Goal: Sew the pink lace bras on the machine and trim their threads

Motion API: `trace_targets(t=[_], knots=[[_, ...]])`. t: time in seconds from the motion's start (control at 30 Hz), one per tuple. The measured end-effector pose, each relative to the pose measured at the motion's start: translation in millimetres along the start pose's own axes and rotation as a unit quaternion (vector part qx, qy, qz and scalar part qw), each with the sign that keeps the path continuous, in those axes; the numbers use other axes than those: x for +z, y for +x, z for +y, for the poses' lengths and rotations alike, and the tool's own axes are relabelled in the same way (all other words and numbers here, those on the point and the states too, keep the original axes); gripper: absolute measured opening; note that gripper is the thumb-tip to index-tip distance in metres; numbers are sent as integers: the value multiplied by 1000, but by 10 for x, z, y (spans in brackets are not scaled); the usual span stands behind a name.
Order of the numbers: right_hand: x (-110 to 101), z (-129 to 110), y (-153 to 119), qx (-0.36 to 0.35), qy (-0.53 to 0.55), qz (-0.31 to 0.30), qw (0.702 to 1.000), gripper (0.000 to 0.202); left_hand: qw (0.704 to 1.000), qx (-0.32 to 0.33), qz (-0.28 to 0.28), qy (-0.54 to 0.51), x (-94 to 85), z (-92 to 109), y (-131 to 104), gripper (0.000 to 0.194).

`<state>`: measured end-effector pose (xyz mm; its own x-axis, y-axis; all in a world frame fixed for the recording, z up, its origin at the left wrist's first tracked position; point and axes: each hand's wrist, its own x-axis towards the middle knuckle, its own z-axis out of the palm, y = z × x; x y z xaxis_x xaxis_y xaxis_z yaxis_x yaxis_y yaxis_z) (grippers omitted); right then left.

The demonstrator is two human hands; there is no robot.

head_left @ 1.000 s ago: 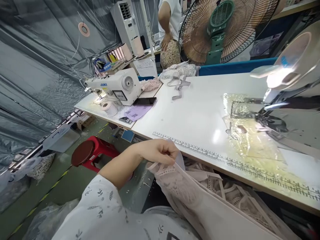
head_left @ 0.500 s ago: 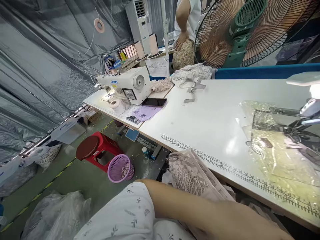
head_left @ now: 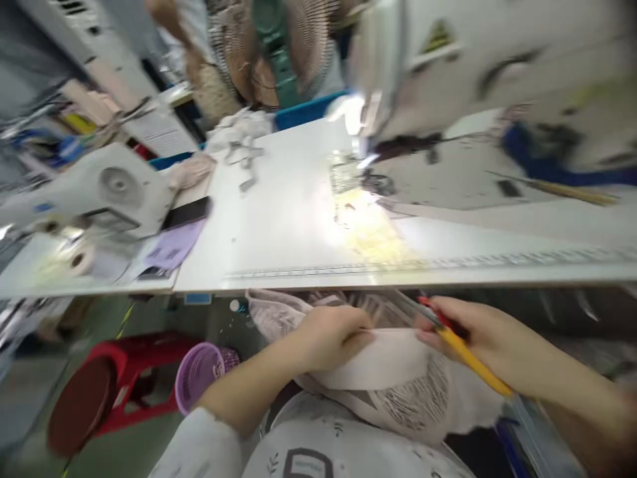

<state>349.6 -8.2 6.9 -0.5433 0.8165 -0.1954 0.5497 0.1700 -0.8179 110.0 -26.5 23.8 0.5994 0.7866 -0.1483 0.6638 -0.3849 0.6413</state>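
Observation:
Pale pink lace fabric (head_left: 413, 398) lies over my lap below the table edge. My left hand (head_left: 331, 337) is closed on the upper edge of its plain band. On the right, my right hand (head_left: 472, 332) holds scissors with a yellow and red handle (head_left: 472, 362), their blades pointing up and left toward the table edge. The fingertips of that hand also touch the fabric's edge. Motion blur softens the scissors and fingers.
The white table (head_left: 279, 219) carries a ruler strip, a yellowish plastic-covered piece (head_left: 373, 232), a phone (head_left: 186, 212) and sewing machines, one at left (head_left: 119, 186). A red stool (head_left: 134, 378) and purple basket (head_left: 199, 375) stand below left. A fan (head_left: 279, 53) and another person's arm are behind.
The view has swung right. Both hands now show over the lap with the fabric between them, and scissors are in the right hand; before, only a forearm crossed the view.

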Motion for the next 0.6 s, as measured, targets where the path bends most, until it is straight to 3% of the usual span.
trace_targets(t=[0.13, 0.2, 0.27, 0.37, 0.5, 0.6], knots=[[-147, -46, 90, 34, 67, -24, 997, 36, 989, 112, 93, -4, 31, 38, 153, 14], [-204, -74, 120, 21, 75, -39, 996, 31, 981, 157, 108, -28, 77, 116, 232, 10], [-244, -111, 123, 6, 81, -57, 995, 27, 978, 161, 113, -65, 110, 187, 301, 5], [-306, -164, 105, 19, 95, -82, 992, 24, 976, 116, 97, -154, 118, 238, 371, 7], [-402, -193, 96, 54, 169, -119, 977, 20, 960, -16, 45, -277, 92, 224, 406, 15], [-457, -196, 109, 54, 147, -112, 981, 19, 942, -75, 23, -325, 76, 209, 421, 23]])
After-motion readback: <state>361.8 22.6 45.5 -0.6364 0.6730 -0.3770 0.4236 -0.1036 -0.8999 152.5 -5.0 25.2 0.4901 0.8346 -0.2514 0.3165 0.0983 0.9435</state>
